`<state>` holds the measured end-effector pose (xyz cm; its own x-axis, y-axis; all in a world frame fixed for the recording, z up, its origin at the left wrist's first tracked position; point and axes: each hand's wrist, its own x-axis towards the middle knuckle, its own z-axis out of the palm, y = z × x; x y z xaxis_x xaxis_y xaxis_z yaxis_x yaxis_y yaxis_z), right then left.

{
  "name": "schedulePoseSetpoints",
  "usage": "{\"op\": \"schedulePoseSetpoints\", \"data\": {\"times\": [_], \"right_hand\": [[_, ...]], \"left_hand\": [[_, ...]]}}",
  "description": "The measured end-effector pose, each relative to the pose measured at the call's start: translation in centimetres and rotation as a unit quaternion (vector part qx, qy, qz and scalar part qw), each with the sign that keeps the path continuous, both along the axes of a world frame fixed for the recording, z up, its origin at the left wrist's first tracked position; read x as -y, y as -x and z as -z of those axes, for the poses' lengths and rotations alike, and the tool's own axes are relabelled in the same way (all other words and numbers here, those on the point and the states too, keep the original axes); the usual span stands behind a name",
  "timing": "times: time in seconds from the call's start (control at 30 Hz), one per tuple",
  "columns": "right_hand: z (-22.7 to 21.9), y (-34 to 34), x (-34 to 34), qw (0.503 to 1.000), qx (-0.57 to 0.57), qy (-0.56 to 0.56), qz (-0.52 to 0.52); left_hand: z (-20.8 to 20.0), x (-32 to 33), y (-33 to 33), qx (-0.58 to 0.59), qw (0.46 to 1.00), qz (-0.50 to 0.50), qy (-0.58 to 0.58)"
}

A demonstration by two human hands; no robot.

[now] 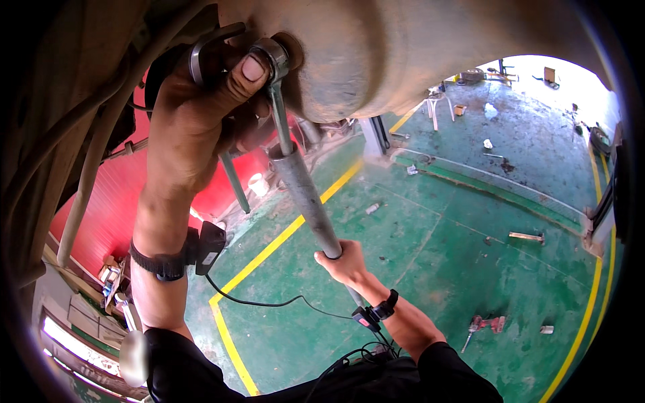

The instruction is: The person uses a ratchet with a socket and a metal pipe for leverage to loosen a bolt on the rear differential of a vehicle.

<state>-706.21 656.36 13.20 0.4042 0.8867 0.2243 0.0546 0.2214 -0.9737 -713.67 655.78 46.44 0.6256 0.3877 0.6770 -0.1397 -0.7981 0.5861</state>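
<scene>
Green painted floor, marked by yellow lines, spread across the center and lower right of the frame, with a red wall at the left. A large, brownish rounded metal part hung across the top. Against its underside, at the upper center left, sat the ring-shaped head of a wrench, whose shaft ran down into the upper end of a grey metal pipe.

The left hand was raised at the upper left, its thumb laid against the wrench's head; its fingers bent out of sight behind, so how tightly they closed could not be told. A second metal rod slanted out below that hand. Lower down, near the center, the right hand was wrapped firmly around the pipe's lower end.

Toward the right lay a hammer, and at the lower right, a red power drill.
</scene>
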Motion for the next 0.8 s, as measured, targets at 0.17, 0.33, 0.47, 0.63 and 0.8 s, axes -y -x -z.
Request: {"op": "schedulePoseSetpoints", "data": {"times": [0.17, 0.33, 0.47, 0.63, 0.8], "right_hand": [[-0.4, -0.3, 0.2, 0.999, -0.009, -0.042, 0.024], [-0.9, -0.7, -0.4, 0.999, -0.013, -0.051, 0.011], [-1.2, -1.5, -1.7, 0.997, -0.027, -0.078, -0.003], [-2.5, -1.8, -2.1, 0.993, -0.009, -0.118, -0.003], [-2.5, -1.7, -1.7, 0.989, -0.025, -0.147, -0.009]], "left_hand": [[-0.2, 0.5, -0.4, 0.003, 1.0, 0.009, -0.025], [-0.5, 0.5, 0.2, -0.027, 1.0, 0.008, 0.002], [-0.7, 1.7, 0.0, -0.028, 0.999, 0.017, 0.03], [-0.5, 1.9, -0.5, -0.016, 0.999, 0.017, 0.024], [-0.3, 1.5, -0.6, -0.009, 1.0, 0.011, 0.027]]}}
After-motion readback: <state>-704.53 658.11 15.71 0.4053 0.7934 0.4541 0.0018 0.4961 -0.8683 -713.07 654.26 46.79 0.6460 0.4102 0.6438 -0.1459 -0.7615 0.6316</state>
